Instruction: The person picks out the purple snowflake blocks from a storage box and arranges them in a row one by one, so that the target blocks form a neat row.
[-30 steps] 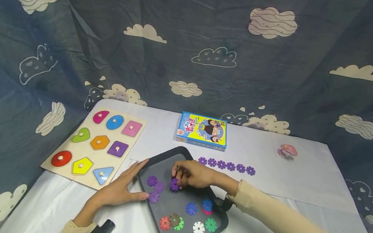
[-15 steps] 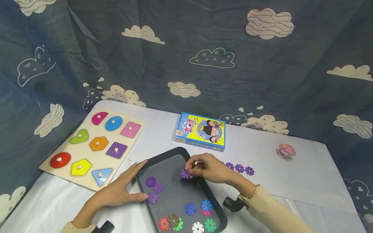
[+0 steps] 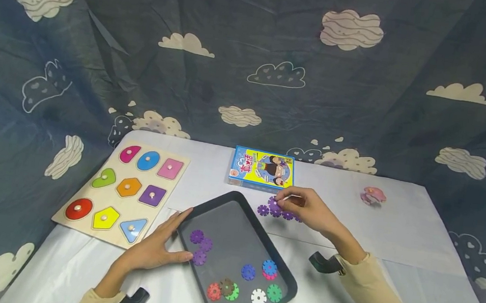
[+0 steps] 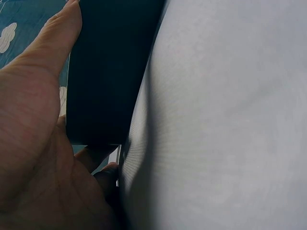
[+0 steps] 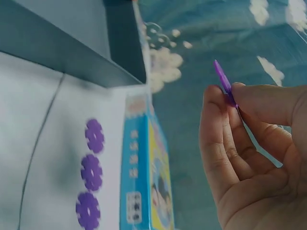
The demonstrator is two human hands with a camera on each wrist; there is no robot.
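Note:
Between thumb and index finger, my right hand [image 3: 308, 208] pinches a purple notched disc [image 5: 224, 82], raised above the table. Below it runs a row of purple discs [image 3: 263, 210], partly covered by the hand in the head view. My left hand [image 3: 154, 246] rests at the left side of a dark grey tray [image 3: 218, 213], fingers spread along the rim and thumb at its edge. Inside the tray lie several purple discs [image 3: 199, 257] on the left and blue, white, green, red and brown discs toward the near end. The left wrist view shows the tray wall [image 4: 108, 72] beside the hand.
A blue and yellow card box [image 3: 262, 169] lies behind the disc row. The wooden shape puzzle board [image 3: 120, 193] is left of the tray. A small pink toy [image 3: 373, 196] stands at the right rear, before a cloud-patterned cloth backdrop [image 3: 251, 73].
The right hand has carried its purple disc from inside the tray, up and right over the rim, to above the left part of the disc row. The left hand stays at the tray.

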